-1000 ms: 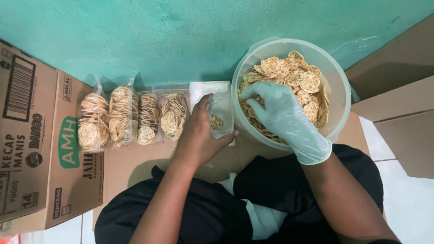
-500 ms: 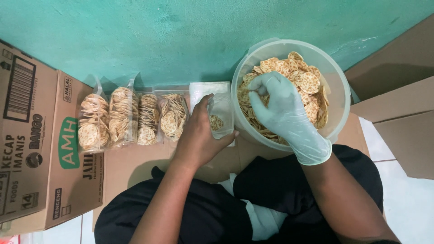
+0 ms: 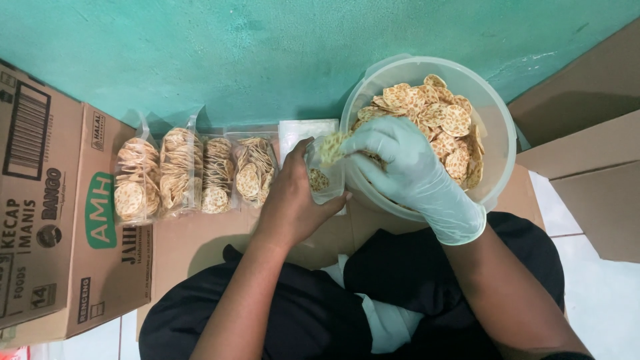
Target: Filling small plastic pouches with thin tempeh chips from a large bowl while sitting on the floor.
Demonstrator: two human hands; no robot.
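Observation:
My bare left hand (image 3: 290,197) holds a small clear plastic bag (image 3: 325,177) upright, with a few round crackers inside it. My right hand (image 3: 400,167), in a pale green glove, pinches some crackers (image 3: 331,147) just above the bag's mouth. Right behind it stands a large clear plastic tub (image 3: 500,143) filled with round patterned crackers (image 3: 440,117). Several filled cracker bags (image 3: 193,173) lie in a row on the cardboard to the left of my left hand.
A stack of flat clear bags (image 3: 300,130) lies behind the held bag. A printed cardboard box (image 3: 53,213) sits at the left, brown cardboard (image 3: 587,153) at the right. A teal wall (image 3: 267,53) runs behind. My dark-trousered legs are crossed below.
My gloved right hand has come out of the tub with crackers and moved left to the mouth of the bag. My left hand has barely moved.

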